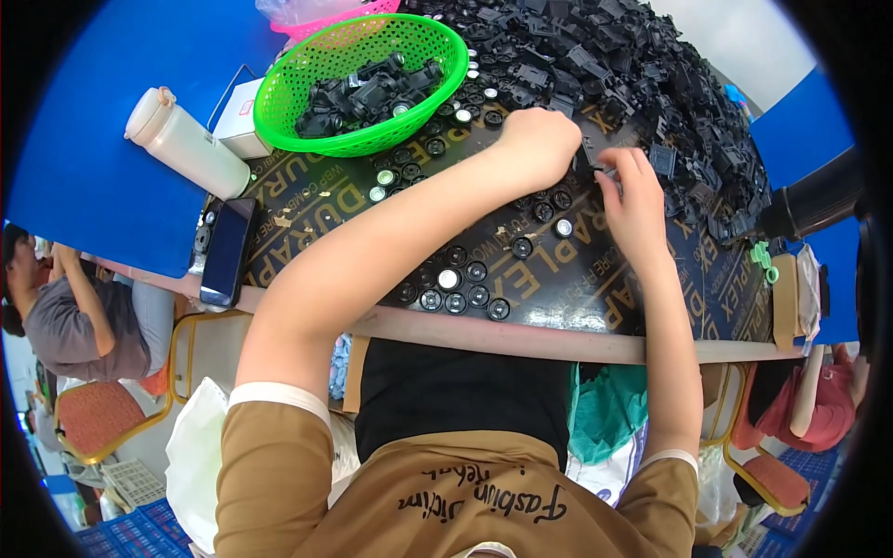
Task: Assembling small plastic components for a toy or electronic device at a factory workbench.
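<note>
My left hand [544, 149] is closed at the near edge of the heap of black plastic parts [595, 70], knuckles up; its fingertips and whatever they hold are hidden. Close by on its right, my right hand [634, 200] pinches a small black plastic part [598, 169] between thumb and fingers. That part lies in the gap between both hands, its exact shape unclear. Below my left wrist are several small black wheels [543, 212], one with a silvery face [563, 228]. A further group of black wheels [455, 302] rests near the table's front edge.
A green perforated basket [279, 135] holds black assembled pieces at the back left, with a pink basket [372, 9] behind. Left of them are a white bottle [181, 139], a white box [244, 121] and a phone [228, 251]. Green-handled scissors [765, 262] lie far right. Other people sit on both sides.
</note>
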The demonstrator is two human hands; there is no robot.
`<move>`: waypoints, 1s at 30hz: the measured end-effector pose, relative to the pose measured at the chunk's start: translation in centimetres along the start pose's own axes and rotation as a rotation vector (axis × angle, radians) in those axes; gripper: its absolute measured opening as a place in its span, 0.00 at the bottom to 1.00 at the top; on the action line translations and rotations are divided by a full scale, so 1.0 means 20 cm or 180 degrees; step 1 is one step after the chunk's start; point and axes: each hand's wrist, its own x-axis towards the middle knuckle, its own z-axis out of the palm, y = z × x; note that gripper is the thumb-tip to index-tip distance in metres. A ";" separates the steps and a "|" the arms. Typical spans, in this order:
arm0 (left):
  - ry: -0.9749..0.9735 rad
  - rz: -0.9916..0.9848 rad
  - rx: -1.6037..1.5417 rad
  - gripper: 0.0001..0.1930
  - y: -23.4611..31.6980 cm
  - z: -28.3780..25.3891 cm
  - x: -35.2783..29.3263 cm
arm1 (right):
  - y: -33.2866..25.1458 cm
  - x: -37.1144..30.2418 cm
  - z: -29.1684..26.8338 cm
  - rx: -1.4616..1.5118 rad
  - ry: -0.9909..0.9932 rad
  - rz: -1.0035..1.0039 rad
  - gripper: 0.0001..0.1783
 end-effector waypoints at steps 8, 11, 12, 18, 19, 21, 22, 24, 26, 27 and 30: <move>0.0418 -0.1161 -0.4542 0.13 -0.05 -0.22 -0.23 | -0.15 -0.12 0.03 0.0169 -0.1036 -0.0256 0.22; 0.0512 -0.1439 -0.4978 0.19 -0.04 -0.23 -0.30 | -0.17 -0.14 0.07 -0.0610 -0.0953 -0.0436 0.20; 0.0526 -0.1521 -0.5137 0.20 -0.06 -0.19 -0.31 | -0.18 -0.15 0.07 -0.0622 -0.0940 -0.0432 0.20; 0.0210 -0.1415 -0.5375 0.14 -0.17 -0.13 -0.38 | -0.23 -0.18 0.03 -0.0533 -0.0984 -0.0290 0.21; 0.0320 -0.1465 -0.5403 0.14 -0.17 -0.13 -0.38 | -0.24 -0.19 0.01 -0.0541 -0.0998 -0.0198 0.22; 0.0326 -0.1452 -0.5365 0.13 -0.15 -0.15 -0.38 | -0.26 -0.23 0.00 -0.0549 -0.1030 -0.0099 0.23; 0.0322 -0.1386 -0.5244 0.13 -0.15 -0.15 -0.38 | -0.27 -0.25 -0.01 -0.0488 -0.1024 -0.0066 0.23; 0.0322 -0.1330 -0.5128 0.13 -0.14 -0.15 -0.38 | -0.27 -0.27 -0.02 -0.0425 -0.1028 -0.0037 0.24; 0.0305 -0.1220 -0.5154 0.14 -0.13 -0.16 -0.38 | -0.28 -0.28 -0.02 -0.0261 -0.0951 0.0011 0.20; 0.0276 -0.1232 -0.5123 0.14 -0.13 -0.16 -0.38 | -0.27 -0.28 -0.01 -0.0254 -0.0962 0.0011 0.20; 0.0159 -0.1373 -0.5076 0.14 -0.11 -0.17 -0.37 | -0.23 -0.29 0.01 -0.0418 -0.0909 0.0041 0.10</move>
